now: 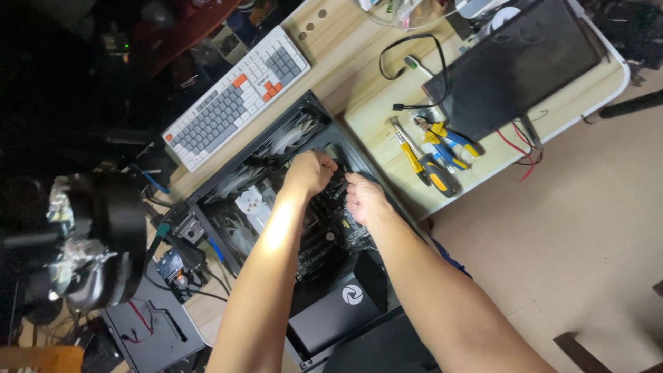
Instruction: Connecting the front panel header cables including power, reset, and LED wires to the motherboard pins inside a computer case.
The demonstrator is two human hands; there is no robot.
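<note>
Wooden desk [376,124] — left hand [311,171] and right hand [362,197], both curled shut, grip parts inside open computer case [276,200]; pliers [442,148] just right.

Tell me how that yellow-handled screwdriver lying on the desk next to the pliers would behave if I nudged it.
The yellow-handled screwdriver looks stiff, with a thin metal shaft, so it should not flex. Its rounded handle would probably let it roll a little on the flat wooden desk, though the pliers close beside it might stop it. It seems light enough to lift one-handed.
</note>
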